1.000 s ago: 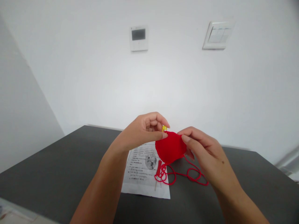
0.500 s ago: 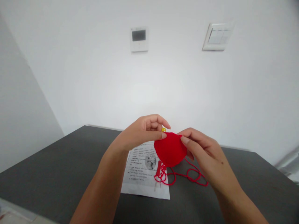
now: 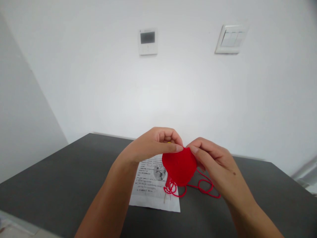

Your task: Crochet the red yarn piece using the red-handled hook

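Our left hand [image 3: 159, 143] and right hand [image 3: 218, 162] pinch the round red yarn piece [image 3: 179, 167] (fingertips close together) by its upper edge

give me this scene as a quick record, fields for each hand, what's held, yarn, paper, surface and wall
left hand: pinches the top edge of the piece, left of the right hand
right hand: pinches the same edge
held: red rounded piece, hanging from the fingertips
yarn: red strand, loosely looped, partly over the paper
paper: printed sheet with a grey picture, partly hidden
surface: dark tabletop
wall: white panel with a dark screen; switch plate to its right
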`<state>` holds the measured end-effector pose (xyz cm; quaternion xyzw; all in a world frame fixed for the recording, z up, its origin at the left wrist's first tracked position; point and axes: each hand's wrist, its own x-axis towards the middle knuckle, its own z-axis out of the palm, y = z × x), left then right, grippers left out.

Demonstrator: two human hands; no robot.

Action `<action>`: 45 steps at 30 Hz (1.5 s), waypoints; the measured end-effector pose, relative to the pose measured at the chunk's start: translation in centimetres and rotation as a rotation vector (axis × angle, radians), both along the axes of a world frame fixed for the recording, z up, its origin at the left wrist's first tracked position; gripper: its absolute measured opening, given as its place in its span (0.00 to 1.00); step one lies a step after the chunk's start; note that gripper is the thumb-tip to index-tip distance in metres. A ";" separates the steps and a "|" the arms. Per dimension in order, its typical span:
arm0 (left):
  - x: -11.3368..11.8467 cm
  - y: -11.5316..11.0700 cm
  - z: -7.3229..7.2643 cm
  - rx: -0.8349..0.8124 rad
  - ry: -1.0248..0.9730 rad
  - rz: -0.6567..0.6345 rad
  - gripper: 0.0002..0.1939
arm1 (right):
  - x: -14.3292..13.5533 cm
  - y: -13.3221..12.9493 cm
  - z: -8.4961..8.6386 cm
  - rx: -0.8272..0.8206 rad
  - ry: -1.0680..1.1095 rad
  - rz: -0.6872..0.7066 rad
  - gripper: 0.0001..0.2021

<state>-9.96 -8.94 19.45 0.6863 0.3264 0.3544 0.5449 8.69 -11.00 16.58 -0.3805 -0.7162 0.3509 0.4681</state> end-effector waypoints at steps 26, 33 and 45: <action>-0.3 0.1 0.0 0.111 0.073 0.067 0.08 | -0.1 0.2 -0.5 0.070 0.002 -0.048 0.07; -0.7 0.4 -0.4 0.150 0.008 0.052 0.08 | 0.1 0.3 -0.7 0.098 0.036 -0.041 0.06; -0.7 0.3 -0.6 0.243 -0.007 0.066 0.08 | 0.0 0.1 -0.4 0.071 -0.069 0.029 0.11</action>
